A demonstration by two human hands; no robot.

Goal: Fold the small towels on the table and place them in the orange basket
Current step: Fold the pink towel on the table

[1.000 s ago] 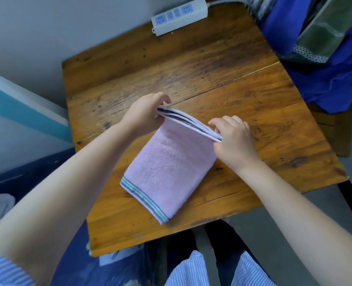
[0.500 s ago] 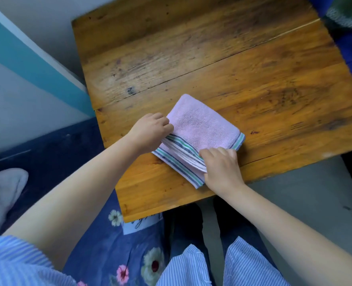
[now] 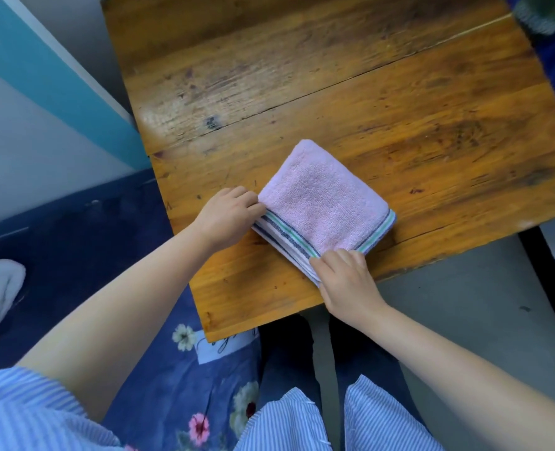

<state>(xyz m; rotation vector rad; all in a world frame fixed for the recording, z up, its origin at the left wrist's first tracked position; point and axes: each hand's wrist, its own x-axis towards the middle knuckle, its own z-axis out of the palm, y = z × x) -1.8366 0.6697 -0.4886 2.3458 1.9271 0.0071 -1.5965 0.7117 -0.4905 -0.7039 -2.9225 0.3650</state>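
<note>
So far: pink towel [image 3: 321, 200] folded on table [image 3: 334, 92]; left hand [image 3: 225, 218] and right hand [image 3: 346, 279] pinch its near corners. Basket unseen, placement left.

Soft daylight, wide-angle bend, mild motion softness.

The scene was evenly and fairly brightly lit, with a pale sheen on the wooden table [image 3: 334, 102] toward 10 o'clock and a small white glare patch on its edge near 3 o'clock. Shadows were faint and short: a thin dark line lay under the folded pink towel [image 3: 321, 196] at its 5 o'clock side. The lens bowed straight lines outward, so the table edges and the teal wall stripe [image 3: 58, 79] curved toward the frame borders. The corners at 1 and 2 o'clock were smeared and dim. Both forearms near 6 o'clock looked soft and oversized, while the towel's pile stayed reasonably crisp.
</note>
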